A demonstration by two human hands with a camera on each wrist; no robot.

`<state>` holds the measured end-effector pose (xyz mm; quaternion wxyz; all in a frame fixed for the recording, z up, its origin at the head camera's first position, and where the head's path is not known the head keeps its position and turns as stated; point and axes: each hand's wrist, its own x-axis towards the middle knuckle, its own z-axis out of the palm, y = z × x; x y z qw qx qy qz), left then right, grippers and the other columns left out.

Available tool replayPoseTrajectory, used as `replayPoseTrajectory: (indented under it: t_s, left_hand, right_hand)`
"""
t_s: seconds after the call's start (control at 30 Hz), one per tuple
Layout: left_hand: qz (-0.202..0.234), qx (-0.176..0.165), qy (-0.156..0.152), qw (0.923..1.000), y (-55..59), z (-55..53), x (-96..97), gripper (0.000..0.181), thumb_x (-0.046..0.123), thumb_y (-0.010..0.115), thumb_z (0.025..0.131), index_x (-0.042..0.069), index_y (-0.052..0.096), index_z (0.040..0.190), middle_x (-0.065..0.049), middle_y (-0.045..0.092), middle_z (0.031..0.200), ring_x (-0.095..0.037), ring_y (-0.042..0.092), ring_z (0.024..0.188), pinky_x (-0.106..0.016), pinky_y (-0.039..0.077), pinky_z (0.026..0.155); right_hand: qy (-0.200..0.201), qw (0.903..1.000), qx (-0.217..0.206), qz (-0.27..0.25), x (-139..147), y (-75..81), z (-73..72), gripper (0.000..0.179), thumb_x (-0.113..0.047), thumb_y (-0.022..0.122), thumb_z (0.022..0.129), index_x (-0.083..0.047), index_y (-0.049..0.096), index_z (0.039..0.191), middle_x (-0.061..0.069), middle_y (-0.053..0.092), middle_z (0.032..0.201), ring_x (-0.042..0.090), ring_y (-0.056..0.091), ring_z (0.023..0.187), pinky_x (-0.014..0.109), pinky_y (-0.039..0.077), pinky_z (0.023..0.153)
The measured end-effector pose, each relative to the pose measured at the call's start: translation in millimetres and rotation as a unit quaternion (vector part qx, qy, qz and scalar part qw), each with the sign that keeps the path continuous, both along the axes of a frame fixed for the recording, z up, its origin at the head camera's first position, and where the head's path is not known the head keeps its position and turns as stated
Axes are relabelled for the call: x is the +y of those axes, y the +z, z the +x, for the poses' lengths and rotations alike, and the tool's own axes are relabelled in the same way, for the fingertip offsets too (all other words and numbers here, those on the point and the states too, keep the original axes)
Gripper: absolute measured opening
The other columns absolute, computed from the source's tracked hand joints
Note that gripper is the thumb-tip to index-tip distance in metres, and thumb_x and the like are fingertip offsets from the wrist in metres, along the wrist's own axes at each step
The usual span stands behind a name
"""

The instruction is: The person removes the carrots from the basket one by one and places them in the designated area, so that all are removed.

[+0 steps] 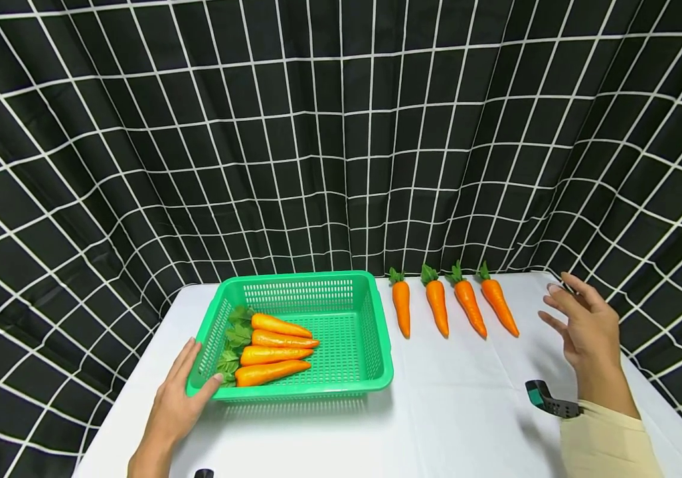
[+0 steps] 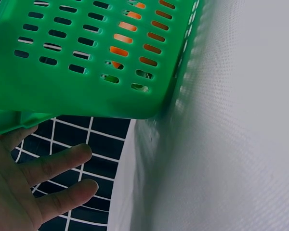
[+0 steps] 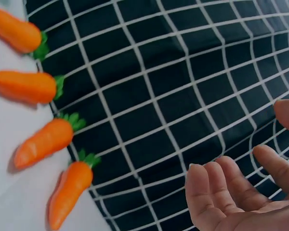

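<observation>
One left hand [image 1: 173, 401] rests at the near left corner of a green perforated plastic basket [image 1: 346, 388], fingers outstretched along its outer left side, thumb on its rim; it touches without clenching. Inside the basket, toward its left end, four orange carrots [image 1: 283, 339] lie side by side, leafy tops toward the left wall, tips pointing right.

Right of the basket, four more carrots [image 1: 436, 302] form a spaced row on a white tablecloth [image 1: 454, 411], green tops about level with the basket's far rim, tips toward its near side. Farthest from the basket, the rightmost carrot [image 1: 501, 307] slants, its tip farther out than its top.

Beyond it hovers the right hand [image 1: 590, 332], fingers loosely bent, holding nothing. From this hand, the nearer one to the row, that carrot lies basketward, apart from the fingertips.
</observation>
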<state>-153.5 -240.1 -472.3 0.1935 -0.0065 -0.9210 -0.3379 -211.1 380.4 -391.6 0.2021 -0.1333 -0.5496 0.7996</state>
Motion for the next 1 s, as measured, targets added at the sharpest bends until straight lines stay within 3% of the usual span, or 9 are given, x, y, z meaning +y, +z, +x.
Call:
replayPoseTrajectory:
  t_s: [0.23, 0.5, 0.77, 1.0]
  left_hand:
    - [0.005, 0.004, -0.001, 1.0, 1.2, 1.1, -1.2, 0.073, 0.036, 0.07, 0.087, 0.01, 0.039, 0.149, -0.004, 0.029, 0.155, -0.044, 0.035, 0.132, -0.063, 0.032, 0.098]
    - [0.006, 0.001, 0.0, 1.0, -0.1, 0.7, -0.7, 0.074, 0.038, 0.069, 0.088, 0.011, 0.038, 0.149, -0.002, 0.028, 0.156, -0.045, 0.035, 0.131, -0.063, 0.033, 0.098]
    - [0.006, 0.0, 0.0, 1.0, -1.8, -0.4, -1.2, 0.074, 0.037, 0.069, 0.088, 0.01, 0.039, 0.149, -0.003, 0.028, 0.156, -0.044, 0.035, 0.132, -0.062, 0.032, 0.098]
    - [0.006, -0.007, -0.002, 1.0, 0.2, 0.5, -0.8, 0.074, 0.038, 0.068, 0.088, 0.011, 0.036, 0.15, -0.002, 0.026, 0.156, -0.045, 0.034, 0.132, -0.063, 0.031, 0.098]
  right_hand:
    - [0.011, 0.9987, 0.051, 0.0, -22.6, 13.2, 10.2, 0.064, -0.015, 0.082, 0.078, -0.014, 0.056, 0.137, 0.002, 0.063, 0.115, 0.015, 0.064, 0.09, 0.031, 0.057, 0.062]
    - [0.011, 0.9938, 0.094, 0.058, -50.5, 29.2, 18.4, 0.056, -0.01, 0.076, 0.084, -0.009, 0.056, 0.136, 0.009, 0.061, 0.117, 0.02, 0.063, 0.098, 0.031, 0.057, 0.063]
    - [0.053, 0.9792, 0.172, 0.093, -79.5, 48.8, 26.1, 0.047, -0.003, 0.069, 0.089, -0.001, 0.055, 0.134, 0.015, 0.06, 0.118, 0.025, 0.06, 0.101, 0.033, 0.057, 0.067]
    - [0.103, 0.9608, 0.224, 0.127, -104.5, 61.5, 25.3, 0.042, 0.002, 0.063, 0.091, 0.004, 0.054, 0.132, 0.021, 0.057, 0.119, 0.027, 0.06, 0.101, 0.034, 0.056, 0.073]
